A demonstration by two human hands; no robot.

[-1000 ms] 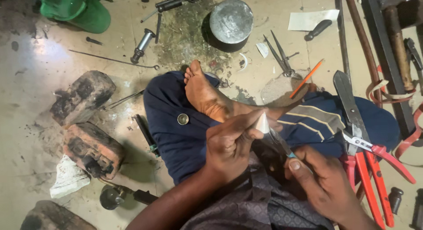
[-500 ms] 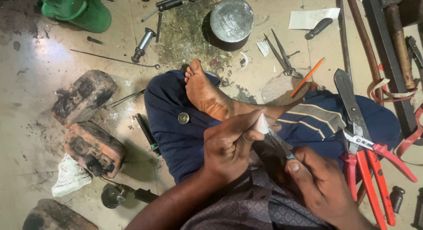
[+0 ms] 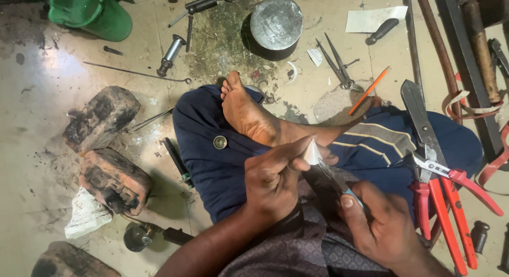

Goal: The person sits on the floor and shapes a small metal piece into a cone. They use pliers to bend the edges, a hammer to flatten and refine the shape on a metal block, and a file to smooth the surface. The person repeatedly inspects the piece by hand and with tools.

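Observation:
My left hand pinches a small pale, pointed piece between thumb and fingers, above my lap. My right hand grips a thin file-like tool with a light blue handle, whose dark blade runs up to the pale piece. Both hands are over my crossed legs, which rest on a dark blue cloth. My bare foot lies just beyond the hands. A small round metal disc sits on the blue cloth left of my left hand.
Red-handled shears lie at my right. A round metal tin, dividers, an orange pencil and a green bucket are on the floor ahead. Charred blocks and a torch lie left.
The tool blade in my right hand has slid slightly against the pale piece. My left hand keeps the piece almost still.

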